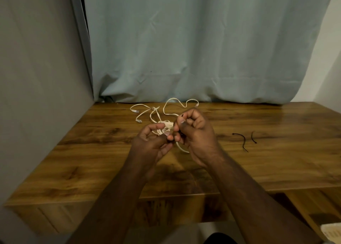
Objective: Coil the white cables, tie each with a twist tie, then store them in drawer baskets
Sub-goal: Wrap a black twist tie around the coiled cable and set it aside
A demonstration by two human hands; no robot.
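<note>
1. White cable bundle sits between both hands, raised a little above the wooden table, with one loop hanging just below the right hand.
2. The left hand curls its fingers around the left side of the bundle, thumb and forefinger pinching near its middle.
3. The right hand has curled fingers and pinches a dark twist tie against the bundle; only short bits of the tie show between the fingers.
4. Loose white cables lie spread on the table behind the hands, near the curtain, their plug ends resting on the wood.
5. Two more dark twist ties lie on the table to the right, well apart from the hands and just beside each other.
</note>
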